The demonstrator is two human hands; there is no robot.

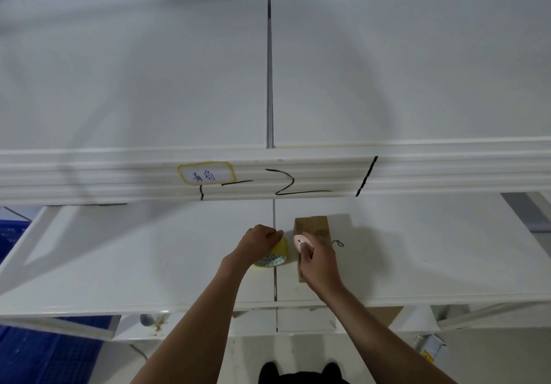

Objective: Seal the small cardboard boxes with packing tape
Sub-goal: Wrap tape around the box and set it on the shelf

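On the white table (149,264), just right of its centre seam: a small cardboard box (313,228), lying flat. Left hand (259,242) curled round a yellowish roll of tape (275,257), resting on the seam just beside the box. Right hand (317,260) over the box's near end, gripping a small pink cutter (301,242) against its top. Behind both, across the white rail (119,175): a yellow-edged label (205,173) and black marker strokes (295,186).
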